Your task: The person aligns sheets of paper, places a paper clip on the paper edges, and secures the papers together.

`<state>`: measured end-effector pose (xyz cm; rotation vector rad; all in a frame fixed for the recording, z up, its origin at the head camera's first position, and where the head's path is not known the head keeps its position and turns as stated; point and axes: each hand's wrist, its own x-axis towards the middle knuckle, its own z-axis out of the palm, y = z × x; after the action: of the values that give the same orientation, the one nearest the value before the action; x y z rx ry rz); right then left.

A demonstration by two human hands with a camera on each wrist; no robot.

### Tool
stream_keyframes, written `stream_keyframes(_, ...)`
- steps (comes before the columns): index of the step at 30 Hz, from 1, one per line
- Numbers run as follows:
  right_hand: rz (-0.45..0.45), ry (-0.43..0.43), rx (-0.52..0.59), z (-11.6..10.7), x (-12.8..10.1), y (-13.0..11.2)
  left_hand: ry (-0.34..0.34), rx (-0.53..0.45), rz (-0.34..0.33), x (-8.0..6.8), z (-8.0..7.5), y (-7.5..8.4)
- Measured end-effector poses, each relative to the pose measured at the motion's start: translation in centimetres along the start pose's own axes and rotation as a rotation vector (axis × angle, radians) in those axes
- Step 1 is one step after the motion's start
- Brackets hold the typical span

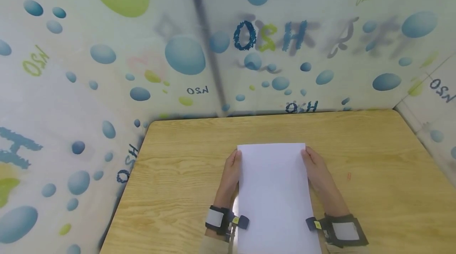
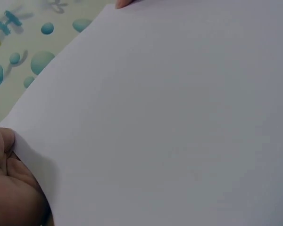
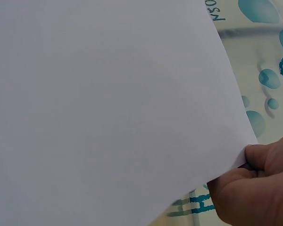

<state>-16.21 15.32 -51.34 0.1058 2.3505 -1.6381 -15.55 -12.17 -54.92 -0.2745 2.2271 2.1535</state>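
A blank white sheet of paper [image 1: 274,190] is held up over the table, its long sides running toward the person. My left hand [image 1: 231,170] pinches it near the far left corner, thumb on the upper face. At the far right corner my right hand [image 1: 318,172] pinches it in the same way. The left wrist view shows the paper [image 2: 155,113] filling most of the picture, with the left hand [image 2: 14,183] at its edge. In the right wrist view, the right hand [image 3: 254,181] grips a corner of the paper [image 3: 113,103]. Fingers behind the sheet are hidden.
A wooden table [image 1: 178,167] lies beneath the hands. Its far edge meets a wall covering [image 1: 142,48] printed with blue and green spots and letters. Each wrist wears a black strap, the left strap [image 1: 218,219] and the right strap [image 1: 345,230], with small parts reaching over the paper.
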Motion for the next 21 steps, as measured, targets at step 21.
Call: stream_keyframes(21,0.067,0.287,-0.336,-10.8,-4.0,2.8,0.000,0.025,-0.037,-0.3,0.2,0.1)
